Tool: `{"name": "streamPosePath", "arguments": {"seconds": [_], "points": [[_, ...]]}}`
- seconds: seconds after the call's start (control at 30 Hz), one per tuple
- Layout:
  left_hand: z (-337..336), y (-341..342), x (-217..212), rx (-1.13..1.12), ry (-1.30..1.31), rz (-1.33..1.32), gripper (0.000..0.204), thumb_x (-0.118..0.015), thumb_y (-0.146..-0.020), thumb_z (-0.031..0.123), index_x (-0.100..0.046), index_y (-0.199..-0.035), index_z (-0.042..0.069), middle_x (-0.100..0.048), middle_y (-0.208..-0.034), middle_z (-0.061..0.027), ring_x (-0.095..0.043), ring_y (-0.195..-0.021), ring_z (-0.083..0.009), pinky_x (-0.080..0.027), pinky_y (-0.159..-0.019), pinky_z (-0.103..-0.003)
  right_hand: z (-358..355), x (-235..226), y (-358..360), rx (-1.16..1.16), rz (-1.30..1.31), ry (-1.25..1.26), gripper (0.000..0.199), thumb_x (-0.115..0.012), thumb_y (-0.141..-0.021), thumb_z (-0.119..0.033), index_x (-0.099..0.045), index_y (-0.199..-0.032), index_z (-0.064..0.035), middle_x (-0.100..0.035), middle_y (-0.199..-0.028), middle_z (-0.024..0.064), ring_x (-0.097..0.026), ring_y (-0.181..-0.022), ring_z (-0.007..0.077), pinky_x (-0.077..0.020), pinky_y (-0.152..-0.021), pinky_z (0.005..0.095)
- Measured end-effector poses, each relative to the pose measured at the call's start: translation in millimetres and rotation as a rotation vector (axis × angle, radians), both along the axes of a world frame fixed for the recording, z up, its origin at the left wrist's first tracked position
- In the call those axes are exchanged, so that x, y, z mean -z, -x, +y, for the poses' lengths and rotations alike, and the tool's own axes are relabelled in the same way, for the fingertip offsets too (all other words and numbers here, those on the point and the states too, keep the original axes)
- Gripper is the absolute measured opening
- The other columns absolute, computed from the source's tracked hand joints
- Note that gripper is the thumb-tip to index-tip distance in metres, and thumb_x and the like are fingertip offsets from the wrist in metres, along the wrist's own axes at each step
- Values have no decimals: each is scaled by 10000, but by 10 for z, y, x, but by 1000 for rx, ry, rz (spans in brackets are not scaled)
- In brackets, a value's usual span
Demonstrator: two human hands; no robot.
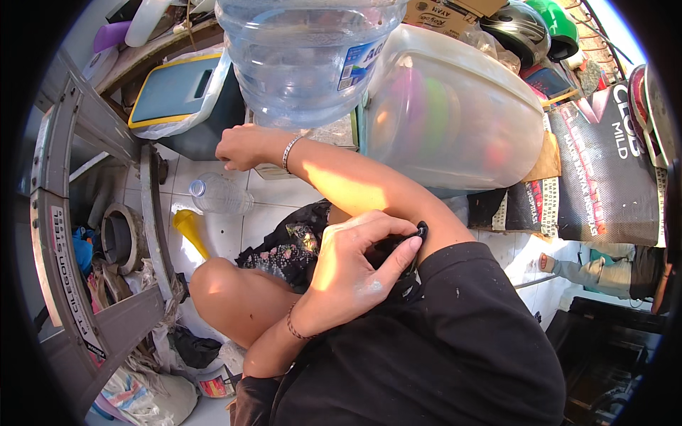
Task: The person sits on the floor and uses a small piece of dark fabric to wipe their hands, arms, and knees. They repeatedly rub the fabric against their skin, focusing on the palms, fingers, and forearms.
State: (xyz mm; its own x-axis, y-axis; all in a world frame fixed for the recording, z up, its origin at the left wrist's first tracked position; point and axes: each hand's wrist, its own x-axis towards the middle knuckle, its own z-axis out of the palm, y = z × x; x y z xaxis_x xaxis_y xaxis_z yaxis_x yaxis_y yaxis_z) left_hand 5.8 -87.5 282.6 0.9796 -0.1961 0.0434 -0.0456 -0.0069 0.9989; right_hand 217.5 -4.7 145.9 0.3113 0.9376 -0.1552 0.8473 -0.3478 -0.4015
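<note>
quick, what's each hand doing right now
Left hand: closed, pinching the rolled black sleeve cuff on the other arm.
Right hand: fingers curled by the clear plastic water jug; grip cannot be told.

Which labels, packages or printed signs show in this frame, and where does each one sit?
Water jug label: blue and white patch on the clear jug, top centre.
Cardboard box: brown with red print, top edge behind the jug.
Black banner: dark sheet with white and red print, right side.
Ladder sticker: narrow white strip with dark print along the grey rail, left.
</note>
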Motion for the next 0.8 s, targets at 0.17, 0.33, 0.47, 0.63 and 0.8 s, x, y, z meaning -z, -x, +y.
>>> {"name": "streamPosePath", "arguments": {"seconds": [0.17,0.33,0.47,0.63,0.8], "points": [[283,-241,125,-658,-147,-331,104,-778,-902,19,-737,-995,-4,-701,-870,-80,-656,-721,-155,-516,-663,-278,-235,-76,-101,106,44,-84,278,-704,-931,-317,-769,-1131,-134,-709,-1161,174,-688,-1108,366,-542,-957,492],[30,-276,309,-503,-450,-391,133,-782,-894,32,-741,-1018,5,-708,-901,-108,-699,-751,-225,-561,-688,-323,-199,-49,-159,140,102,-123,253,-707,-910,-297,-781,-1081,-126,-730,-1149,156,-696,-1121,354,-558,-951,482],[-222,-18,265,-218,-242,-357,146,-789,-873,40,-737,-1007,9,-712,-901,-120,-705,-791,-310,-564,-695,-366,-172,-38,-175,144,135,-73,258,-713,-909,-310,-783,-1078,-128,-741,-1148,142,-701,-1121,345,-562,-961,468],[-58,-106,207,71,25,-266,136,-790,-869,55,-737,-986,11,-725,-906,-123,-727,-839,-298,-582,-736,-365,-210,-43,-190,133,136,-62,283,-707,-931,-325,-771,-1120,-124,-753,-1115,135,-707,-1098,339,-565,-949,463],[-114,-254,427,-483,-316,-476,146,-796,-842,27,-734,-973,20,-723,-891,-116,-724,-762,-280,-583,-697,-351,-236,20,-252,79,109,-137,307,-700,-951,-307,-758,-1127,-62,-773,-1011,153,-730,-979,349,-579,-883,440]]}}
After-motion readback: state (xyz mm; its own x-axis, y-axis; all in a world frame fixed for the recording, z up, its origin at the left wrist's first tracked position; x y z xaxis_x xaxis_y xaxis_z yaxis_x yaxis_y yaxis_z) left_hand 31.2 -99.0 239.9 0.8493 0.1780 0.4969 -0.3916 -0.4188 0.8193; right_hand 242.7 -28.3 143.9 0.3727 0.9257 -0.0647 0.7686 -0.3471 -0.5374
